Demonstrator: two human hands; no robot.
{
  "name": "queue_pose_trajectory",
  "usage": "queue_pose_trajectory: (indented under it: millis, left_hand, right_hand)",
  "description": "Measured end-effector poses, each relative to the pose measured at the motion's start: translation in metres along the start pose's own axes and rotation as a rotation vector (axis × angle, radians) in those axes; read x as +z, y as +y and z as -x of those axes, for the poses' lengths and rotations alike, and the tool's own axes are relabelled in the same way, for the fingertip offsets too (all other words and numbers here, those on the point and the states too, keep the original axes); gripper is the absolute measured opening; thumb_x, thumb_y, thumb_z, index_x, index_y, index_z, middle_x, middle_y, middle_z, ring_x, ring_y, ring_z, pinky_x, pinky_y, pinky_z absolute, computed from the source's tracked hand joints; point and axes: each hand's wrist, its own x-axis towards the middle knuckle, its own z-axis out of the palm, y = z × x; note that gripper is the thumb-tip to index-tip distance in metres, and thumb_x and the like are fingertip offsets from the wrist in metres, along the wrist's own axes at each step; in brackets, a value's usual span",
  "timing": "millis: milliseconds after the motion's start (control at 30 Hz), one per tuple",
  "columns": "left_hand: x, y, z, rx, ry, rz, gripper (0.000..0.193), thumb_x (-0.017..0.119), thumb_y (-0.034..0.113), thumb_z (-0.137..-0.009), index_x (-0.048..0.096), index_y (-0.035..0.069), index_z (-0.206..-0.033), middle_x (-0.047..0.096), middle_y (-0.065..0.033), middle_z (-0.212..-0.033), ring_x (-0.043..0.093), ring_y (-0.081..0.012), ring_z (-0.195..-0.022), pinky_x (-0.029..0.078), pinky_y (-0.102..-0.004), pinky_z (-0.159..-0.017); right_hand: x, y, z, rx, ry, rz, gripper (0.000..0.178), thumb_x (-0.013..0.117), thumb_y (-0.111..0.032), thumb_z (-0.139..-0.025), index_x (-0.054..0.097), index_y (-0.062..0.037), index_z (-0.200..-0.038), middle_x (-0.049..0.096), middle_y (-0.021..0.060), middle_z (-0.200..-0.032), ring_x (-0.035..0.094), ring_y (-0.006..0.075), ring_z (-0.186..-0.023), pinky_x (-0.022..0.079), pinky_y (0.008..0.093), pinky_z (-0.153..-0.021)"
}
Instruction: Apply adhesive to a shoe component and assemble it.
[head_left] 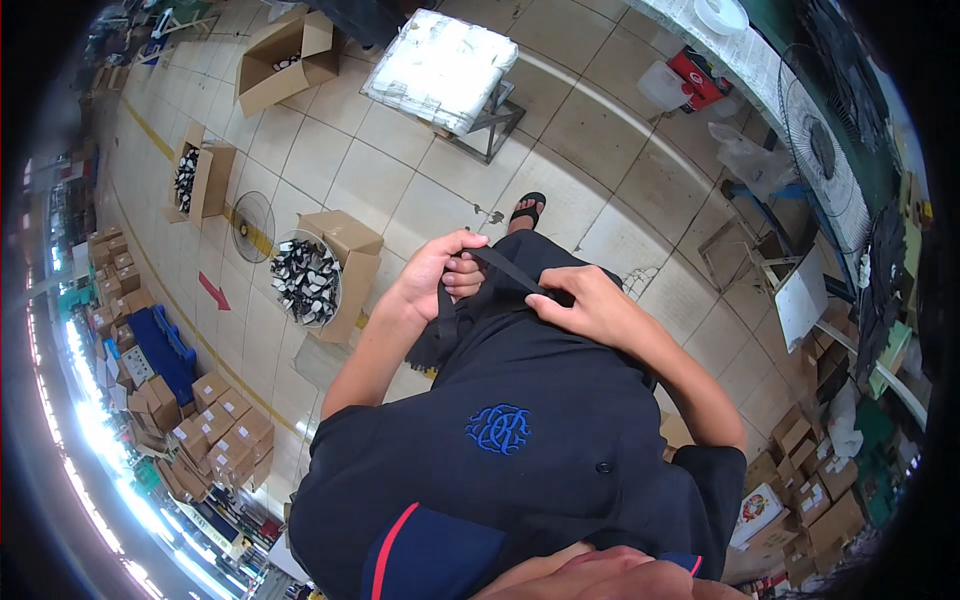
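Observation:
In front of my waist, a flat black strap (505, 268) runs between my two hands. My left hand (445, 275) is closed in a fist around it, and a length of the strap hangs down below that fist. My right hand (592, 308) pinches the strap's other part between thumb and fingers. Behind the strap are my dark clothes, so where its ends lie is hard to make out. Beyond my hands, one foot in a black sandal (527, 208) rests on the tiled floor.
A round tub of black-and-white parts (306, 280) stands left beside a cardboard box (350, 240). Nearby are a standing fan (252, 226) and more open boxes (205, 180). A white-covered stool (445, 70) stands ahead; a long table (760, 70) and another fan (822, 145) are right.

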Motion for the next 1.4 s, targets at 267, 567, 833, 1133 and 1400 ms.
queue_pose_trajectory:
  millis: [267,567,833,1133,1400]
  left_hand:
    - [-0.005,0.005,-0.002,-0.007,-0.022,-0.014,0.038,0.06,0.017,-0.093,0.036,0.018,-0.064,0.03,0.0109,-0.05,0.026,-0.0025,-0.039,0.022,-0.021,-0.038]
    - [-0.011,0.051,0.024,-0.015,-0.117,-1.254,0.02,0.059,0.021,-0.095,0.062,0.006,-0.082,0.053,0.0025,-0.07,0.05,-0.0069,-0.066,0.04,-0.0234,-0.06]
    - [0.06,0.014,-0.02,0.448,-0.435,-1.734,0.026,0.063,0.023,-0.092,0.061,0.002,-0.108,0.063,-0.0087,-0.099,0.061,-0.0221,-0.09,0.049,-0.0333,-0.08]
    - [0.101,0.022,-0.055,0.143,-0.575,-1.932,0.035,0.069,0.028,-0.088,0.062,0.003,-0.112,0.059,-0.007,-0.091,0.059,-0.0203,-0.085,0.05,-0.0304,-0.074]
    - [0.12,0.02,-0.077,0.069,-0.696,-1.928,0.036,0.067,0.031,-0.09,0.062,0.002,-0.111,0.058,-0.0086,-0.097,0.058,-0.0205,-0.089,0.049,-0.0311,-0.076]
  right_hand:
    - [-0.005,-0.009,0.023,0.11,0.024,-0.048,0.036,0.064,-0.03,-0.088,0.06,0.0051,-0.082,0.057,0.0195,-0.067,0.057,0.0335,-0.062,0.045,0.0402,-0.061]
    - [-0.037,0.004,0.081,0.304,0.293,-0.109,0.033,0.072,-0.029,-0.088,0.064,-0.0008,-0.103,0.064,0.0105,-0.092,0.062,0.0192,-0.083,0.05,0.0325,-0.07]
    - [-0.004,0.007,0.151,0.426,0.495,-0.313,0.024,0.071,-0.015,-0.088,0.063,0.0014,-0.104,0.063,0.0061,-0.088,0.058,0.014,-0.077,0.049,0.0266,-0.074]
    - [0.025,0.044,0.17,0.473,0.628,-0.499,0.02,0.067,-0.015,-0.093,0.063,0.0024,-0.103,0.064,0.0035,-0.087,0.057,0.01,-0.078,0.046,0.0233,-0.072]
    - [0.031,0.062,0.166,0.398,0.762,-1.249,0.024,0.058,-0.023,-0.1,0.062,-0.0008,-0.091,0.058,-0.0026,-0.076,0.051,0.0054,-0.068,0.041,0.02,-0.063]
